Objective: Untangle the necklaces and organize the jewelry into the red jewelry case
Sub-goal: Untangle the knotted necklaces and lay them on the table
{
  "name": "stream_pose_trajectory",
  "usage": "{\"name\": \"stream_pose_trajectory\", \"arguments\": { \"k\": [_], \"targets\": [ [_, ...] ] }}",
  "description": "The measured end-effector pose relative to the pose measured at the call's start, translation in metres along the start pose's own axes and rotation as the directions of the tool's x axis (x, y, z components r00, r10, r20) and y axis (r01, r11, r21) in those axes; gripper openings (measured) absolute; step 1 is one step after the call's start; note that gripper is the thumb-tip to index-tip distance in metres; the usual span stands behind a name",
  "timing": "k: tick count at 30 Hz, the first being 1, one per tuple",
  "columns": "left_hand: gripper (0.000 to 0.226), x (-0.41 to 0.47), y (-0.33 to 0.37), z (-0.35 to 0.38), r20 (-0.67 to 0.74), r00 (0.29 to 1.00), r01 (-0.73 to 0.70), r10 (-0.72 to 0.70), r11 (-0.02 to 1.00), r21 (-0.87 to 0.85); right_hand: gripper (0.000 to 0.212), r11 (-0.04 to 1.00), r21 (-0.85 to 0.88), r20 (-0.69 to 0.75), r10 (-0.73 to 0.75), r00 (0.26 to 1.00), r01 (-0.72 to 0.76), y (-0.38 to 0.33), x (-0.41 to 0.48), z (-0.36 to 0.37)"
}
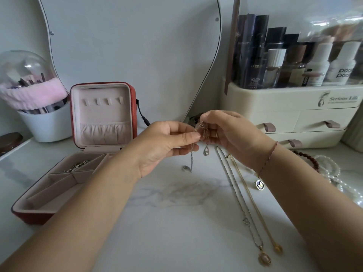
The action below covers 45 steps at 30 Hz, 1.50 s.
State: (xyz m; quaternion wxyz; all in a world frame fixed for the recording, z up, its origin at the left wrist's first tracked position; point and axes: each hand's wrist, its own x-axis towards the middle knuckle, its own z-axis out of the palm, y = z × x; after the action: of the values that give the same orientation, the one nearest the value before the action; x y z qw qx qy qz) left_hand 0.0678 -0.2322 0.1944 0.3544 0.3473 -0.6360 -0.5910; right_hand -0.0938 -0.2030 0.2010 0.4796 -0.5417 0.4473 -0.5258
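Observation:
Above the marble table, my left hand [167,143] and my right hand [225,130] both pinch a tangle of thin silver necklaces [204,132]. A padlock-shaped pendant [206,150] and a loose chain end [191,161] hang down from the tangle. The red jewelry case [74,154] stands open at the left, with a bracelet [77,165] in one rear compartment. Two long necklaces lie straight on the table at the right: a silver one [238,201] with a pink pendant, and a gold one [253,205].
A small round pendant [259,184] lies under my right wrist. Dark red beads [306,157] and pearl strands [332,173] lie at the far right. A cream cosmetics organizer [290,114] stands behind, a white brush cup [45,122] at the back left, a mirror [127,55] against the wall.

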Motion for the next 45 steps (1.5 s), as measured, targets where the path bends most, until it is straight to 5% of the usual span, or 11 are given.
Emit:
{"name": "stream_pose_trajectory", "arguments": {
  "k": [7, 14, 19, 25, 29, 37, 45],
  "targets": [
    [0.021, 0.0, -0.001, -0.003, 0.004, 1.0, -0.007, 0.007, 0.999, 0.041, 0.025, 0.997, 0.078, 0.115, 0.005, 0.993, -0.014, 0.001, 0.0, -0.003],
    [0.013, 0.001, 0.002, -0.003, 0.001, 0.999, -0.031, 0.032, 0.972, -0.234, 0.023, 0.989, 0.143, 0.143, 0.007, 0.99, -0.028, 0.0, 0.0, -0.007],
    [0.014, 0.004, 0.002, -0.005, -0.047, 0.998, -0.051, 0.04, 0.964, -0.26, 0.023, 0.991, 0.136, 0.09, -0.009, 0.996, -0.004, 0.0, 0.0, -0.008],
    [0.017, 0.005, 0.005, -0.004, -0.086, 0.994, -0.089, 0.063, 0.934, -0.347, 0.023, 0.987, -0.056, -0.017, -0.154, 0.988, 0.153, 0.002, 0.004, -0.011],
    [0.023, 0.004, 0.009, -0.005, -0.082, 0.994, -0.094, 0.069, 0.922, -0.376, 0.026, 0.986, -0.103, -0.04, -0.137, 0.99, 0.132, 0.003, 0.005, -0.009],
    [0.026, 0.001, 0.014, -0.009, -0.105, 0.992, -0.104, 0.067, 0.91, -0.401, 0.042, 0.954, 0.278, 0.051, 0.099, 0.994, -0.11, -0.003, 0.001, -0.007],
    [0.024, -0.002, 0.013, -0.007, -0.003, 0.997, -0.077, 0.08, 0.937, -0.34, 0.029, 0.847, 0.507, 0.156, 0.092, 0.984, -0.159, -0.003, -0.001, -0.006]
  ]
}}
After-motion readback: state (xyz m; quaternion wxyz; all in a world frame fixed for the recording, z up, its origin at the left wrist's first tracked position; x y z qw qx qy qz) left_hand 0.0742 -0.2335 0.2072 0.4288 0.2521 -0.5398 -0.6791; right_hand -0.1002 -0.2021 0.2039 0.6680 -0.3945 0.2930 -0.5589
